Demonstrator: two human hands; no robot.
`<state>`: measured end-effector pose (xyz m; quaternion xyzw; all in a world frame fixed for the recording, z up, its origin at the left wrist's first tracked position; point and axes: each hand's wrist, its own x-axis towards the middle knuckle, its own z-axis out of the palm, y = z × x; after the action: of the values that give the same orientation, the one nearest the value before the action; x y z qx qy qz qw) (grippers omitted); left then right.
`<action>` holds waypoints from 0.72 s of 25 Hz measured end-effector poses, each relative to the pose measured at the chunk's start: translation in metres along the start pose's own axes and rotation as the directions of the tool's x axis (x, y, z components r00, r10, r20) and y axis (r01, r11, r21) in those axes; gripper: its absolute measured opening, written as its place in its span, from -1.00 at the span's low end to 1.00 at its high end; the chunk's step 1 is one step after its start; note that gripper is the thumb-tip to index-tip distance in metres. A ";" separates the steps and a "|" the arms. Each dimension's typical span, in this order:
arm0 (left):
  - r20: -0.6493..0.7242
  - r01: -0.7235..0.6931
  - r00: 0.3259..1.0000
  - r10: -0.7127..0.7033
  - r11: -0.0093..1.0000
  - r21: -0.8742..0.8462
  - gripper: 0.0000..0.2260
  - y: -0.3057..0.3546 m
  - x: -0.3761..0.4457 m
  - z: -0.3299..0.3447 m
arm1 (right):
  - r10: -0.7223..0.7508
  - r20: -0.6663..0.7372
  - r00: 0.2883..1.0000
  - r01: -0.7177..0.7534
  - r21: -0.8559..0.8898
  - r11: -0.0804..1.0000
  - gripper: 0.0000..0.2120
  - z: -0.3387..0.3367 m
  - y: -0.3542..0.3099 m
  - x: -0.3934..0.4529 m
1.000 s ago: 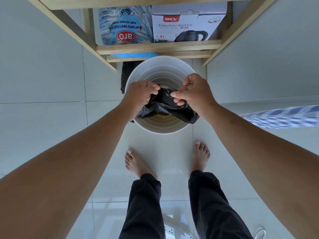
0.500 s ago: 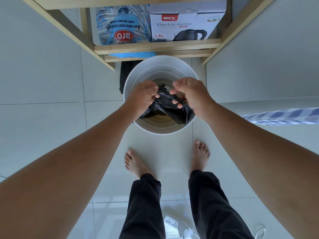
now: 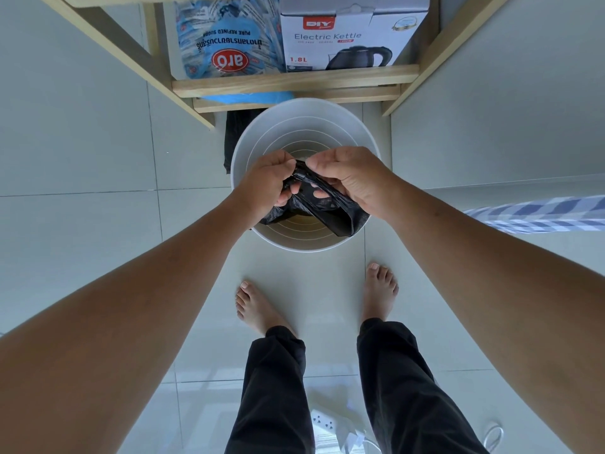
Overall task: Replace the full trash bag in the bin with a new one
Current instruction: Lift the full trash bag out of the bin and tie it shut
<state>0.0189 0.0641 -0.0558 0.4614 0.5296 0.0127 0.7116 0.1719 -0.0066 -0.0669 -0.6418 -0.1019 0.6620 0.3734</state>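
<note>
Step in hand: opening new thin black plastic trash bag (image 3: pixel 314 204) above empty round white plastic bin (image 3: pixel 262 132). Left hand (image 3: pixel 265 181), right hand (image 3: pixel 353 178) both pinching bag mouth. Next: separate layers, spread mouth over bin rim.

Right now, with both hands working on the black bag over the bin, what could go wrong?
1. The bag looks thin, and fingertips show through it; hard pulling by the left hand and right hand might tear it.
2. The bag is bunched and unopened; if released, it may fall into the bin instead of lining it.
3. A power strip lies behind the bare feet; stepping back could mean a trip.
</note>
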 end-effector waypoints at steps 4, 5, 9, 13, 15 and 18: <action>0.010 -0.017 1.000 0.018 1.000 -0.021 -0.68 0.000 0.003 0.003 | 0.062 0.042 0.997 -0.066 0.099 0.993 -0.87 0.004 0.002 -0.003; 0.014 -0.021 1.000 0.021 1.000 -0.011 -0.68 0.000 0.003 0.005 | 0.070 0.039 0.997 -0.074 0.113 0.991 -0.90 0.003 0.002 -0.001; -0.042 -0.031 0.999 0.034 0.996 0.084 -0.71 -0.005 0.007 0.002 | 0.037 -0.087 0.996 -0.022 0.171 0.985 -0.97 -0.001 -0.005 0.002; -0.181 0.019 0.983 0.010 0.988 0.155 -0.73 -0.009 0.017 -0.002 | -0.080 -0.199 0.977 0.117 0.179 0.977 -0.81 -0.007 -0.006 -0.004; -0.178 0.055 0.983 -0.036 0.993 0.104 -0.71 -0.008 0.019 0.005 | -0.187 -0.137 0.973 0.182 -0.044 0.982 -0.88 -0.004 -0.005 -0.008; -0.191 0.122 0.974 -0.119 0.993 0.004 -0.70 -0.007 0.024 0.009 | -0.371 -0.050 0.927 0.309 -0.458 0.834 -0.86 0.003 -0.002 -0.008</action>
<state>0.0330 0.0669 -0.0783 0.4307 0.6224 0.0096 0.6535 0.1685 -0.0091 -0.0596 -0.7247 -0.3362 0.4989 0.3359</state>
